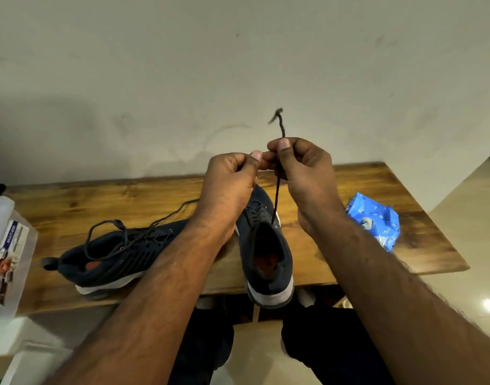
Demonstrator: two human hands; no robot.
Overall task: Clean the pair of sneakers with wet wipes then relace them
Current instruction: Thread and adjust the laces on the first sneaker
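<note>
Two dark navy sneakers with white soles lie on a wooden table (99, 201). The right sneaker (268, 257) stands upright, heel toward me and hanging over the table's front edge. Its dark lace (277, 190) runs taut from the top right eyelet up to my right hand (302, 165), which pinches it; the frayed end sticks up above my fingers. My left hand (232, 179) is raised beside it, fingers curled, thumb touching the right hand; what it holds is hidden. The left sneaker (118, 257) lies on its side, laced, with loose lace ends.
A blue wet wipes packet (377, 220) lies at the table's right end. A clear plastic container (4, 254) with a printed label stands off the table's left end. A pale wall rises right behind the table. My knees are below the front edge.
</note>
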